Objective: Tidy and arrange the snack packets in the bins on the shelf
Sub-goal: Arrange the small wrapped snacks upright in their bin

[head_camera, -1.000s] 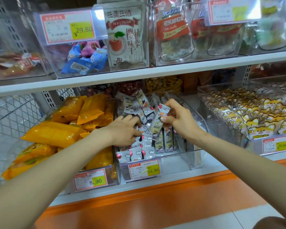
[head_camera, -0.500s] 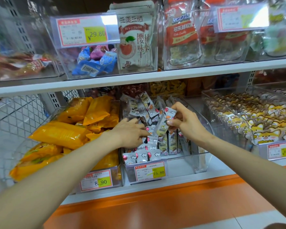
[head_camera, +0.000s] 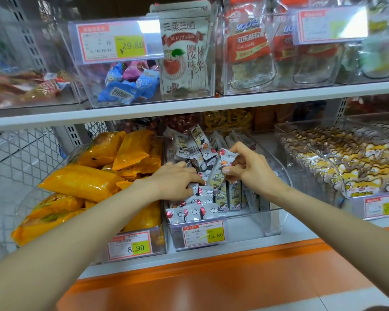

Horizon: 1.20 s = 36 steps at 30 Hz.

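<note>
A clear plastic bin (head_camera: 276,223) on the lower shelf holds several small white-and-grey snack packets (head_camera: 194,212) with cartoon prints. Some stand in rows at the front, others lie loose at the back. My left hand (head_camera: 177,179) lies palm down on the packets at the bin's left side, fingers curled into them. My right hand (head_camera: 248,168) pinches one upright snack packet (head_camera: 221,168) by its top edge, just above the rows.
A bin of orange packets (head_camera: 83,182) stands to the left, a bin of fox-print packets (head_camera: 355,167) to the right. The upper shelf board (head_camera: 189,108) hangs close above, carrying clear bins of candy and pouches. Price tags front each bin. An orange ledge runs below.
The view has shifted a little, so the shelf sits lower and to the right in the frame. Both hands stay in the middle bin, the right still pinching the same packet.
</note>
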Available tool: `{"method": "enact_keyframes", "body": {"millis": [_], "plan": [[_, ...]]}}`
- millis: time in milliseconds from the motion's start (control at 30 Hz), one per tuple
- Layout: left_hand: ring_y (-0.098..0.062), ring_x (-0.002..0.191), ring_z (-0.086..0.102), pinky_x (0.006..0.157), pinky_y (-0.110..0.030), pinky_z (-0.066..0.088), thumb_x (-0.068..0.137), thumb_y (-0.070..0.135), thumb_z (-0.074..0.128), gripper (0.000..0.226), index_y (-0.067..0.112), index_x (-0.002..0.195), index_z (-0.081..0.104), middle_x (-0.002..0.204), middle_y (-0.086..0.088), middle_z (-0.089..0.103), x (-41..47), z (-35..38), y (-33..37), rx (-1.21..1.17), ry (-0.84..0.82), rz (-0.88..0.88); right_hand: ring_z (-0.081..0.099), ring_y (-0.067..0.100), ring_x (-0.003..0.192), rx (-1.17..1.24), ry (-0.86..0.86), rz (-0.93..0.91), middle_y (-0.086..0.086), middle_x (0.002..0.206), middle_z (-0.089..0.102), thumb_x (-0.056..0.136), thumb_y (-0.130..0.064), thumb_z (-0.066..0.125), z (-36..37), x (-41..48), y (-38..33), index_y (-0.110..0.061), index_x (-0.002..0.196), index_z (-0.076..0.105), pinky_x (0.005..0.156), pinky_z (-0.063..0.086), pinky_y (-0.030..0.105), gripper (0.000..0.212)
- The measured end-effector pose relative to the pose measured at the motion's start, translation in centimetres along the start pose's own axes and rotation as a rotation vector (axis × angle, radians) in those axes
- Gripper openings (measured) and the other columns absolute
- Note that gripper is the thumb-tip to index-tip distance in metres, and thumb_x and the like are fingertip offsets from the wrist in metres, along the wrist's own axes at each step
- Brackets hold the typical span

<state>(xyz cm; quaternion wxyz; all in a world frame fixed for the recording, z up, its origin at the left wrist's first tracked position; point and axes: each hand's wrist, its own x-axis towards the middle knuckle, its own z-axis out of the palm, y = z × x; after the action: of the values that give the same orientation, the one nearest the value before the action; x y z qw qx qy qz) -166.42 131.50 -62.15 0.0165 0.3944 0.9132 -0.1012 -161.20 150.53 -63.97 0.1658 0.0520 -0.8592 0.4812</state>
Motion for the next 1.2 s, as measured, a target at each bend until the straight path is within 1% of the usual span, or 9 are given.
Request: {"method": "enact_keyframes", "body": {"millis": [167,367,467,600,700,767,967,1133,1200], "plan": [[-0.016,0.113,0.039,0.081,-0.028,0.025,0.095,0.028,0.039,0.047,0.031,0.142,0.033,0.127,0.006,0.046,0.2,-0.1,-0.1,0.008,0.007,-0.006,0.067,0.026,0.065,-0.098,0.023,-0.048,0.018,0.068,0.058,0.083,-0.015,0.071,0.7,0.0,-0.2,-0.024,0.082,0.038,0.068,0.056,0.043,0.033],[-0.016,0.11,0.045,0.084,-0.03,0.033,0.094,0.032,0.046,0.026,0.029,0.118,0.056,0.117,0.01,0.056,0.2,0.3,-0.7,-0.122,0.095,0.016,0.066,0.035,0.07,-0.079,0.028,-0.037,0.018,0.067,0.057,0.081,-0.013,0.072,0.5,0.0,-0.2,-0.026,0.078,0.039,0.069,0.056,0.045,0.036],[-0.015,0.107,0.046,0.078,-0.028,0.029,0.095,0.034,0.045,0.024,0.028,0.115,0.058,0.11,0.008,0.059,0.3,0.4,-0.8,-0.123,0.115,0.025,0.064,0.03,0.062,-0.008,0.118,-0.055,0.021,0.075,0.066,0.078,-0.011,0.074,-0.3,0.1,-0.5,-0.017,0.081,0.049,0.063,0.055,0.039,0.026],[-0.015,0.099,0.045,0.075,-0.029,0.027,0.096,0.038,0.041,0.025,0.028,0.109,0.06,0.091,0.007,0.056,0.3,0.4,-0.7,-0.17,0.127,0.013,0.057,0.032,0.061,0.079,0.177,-0.032,0.026,0.077,0.059,0.078,-0.008,0.073,-2.0,0.5,-0.4,-0.011,0.088,0.053,0.064,0.053,0.042,0.023],[-0.01,0.094,0.044,0.074,-0.028,0.03,0.09,0.054,0.045,0.033,0.029,0.105,0.06,0.099,0.01,0.059,0.4,0.7,-0.7,-0.146,0.156,0.011,0.057,0.021,0.06,0.061,0.036,0.019,0.014,0.069,0.058,0.076,-0.005,0.074,-2.3,0.2,-0.3,-0.011,0.085,0.053,0.061,0.051,0.037,0.023],[-0.011,0.099,0.048,0.075,-0.028,0.034,0.089,0.052,0.049,0.031,0.028,0.104,0.06,0.106,0.01,0.059,0.5,0.9,-0.8,-0.137,0.186,0.005,0.06,0.023,0.06,0.051,-0.114,0.078,0.011,0.065,0.057,0.077,-0.002,0.073,-2.1,-0.3,-0.4,-0.012,0.087,0.051,0.062,0.053,0.034,0.026],[-0.013,0.104,0.052,0.075,-0.028,0.037,0.089,0.046,0.053,0.023,0.026,0.099,0.058,0.107,0.009,0.058,0.7,1.2,-0.7,-0.135,0.242,-0.013,0.064,0.027,0.068,0.087,-0.474,0.191,0.02,0.074,0.053,0.076,0.007,0.07,-1.2,-1.2,0.3,-0.012,0.09,0.049,0.065,0.058,0.034,0.031],[-0.012,0.107,0.05,0.082,-0.032,0.043,0.089,0.047,0.053,0.026,0.028,0.106,0.059,0.111,0.007,0.057,0.4,1.0,-0.9,-0.16,0.208,0.01,0.064,0.009,0.073,0.026,-0.683,0.202,0.002,0.079,0.067,0.083,-0.009,0.068,-1.2,-2.0,0.3,-0.014,0.088,0.061,0.07,0.05,0.02,0.01],[-0.012,0.107,0.049,0.086,-0.033,0.043,0.09,0.044,0.054,0.024,0.027,0.106,0.06,0.111,0.007,0.056,0.2,1.0,-1.0,-0.184,0.223,0.035,0.065,0.012,0.082,0.06,-0.703,0.223,0.001,0.084,0.068,0.086,-0.011,0.065,-1.6,-2.1,0.3,-0.015,0.091,0.063,0.078,0.052,0.022,0.007]]}}
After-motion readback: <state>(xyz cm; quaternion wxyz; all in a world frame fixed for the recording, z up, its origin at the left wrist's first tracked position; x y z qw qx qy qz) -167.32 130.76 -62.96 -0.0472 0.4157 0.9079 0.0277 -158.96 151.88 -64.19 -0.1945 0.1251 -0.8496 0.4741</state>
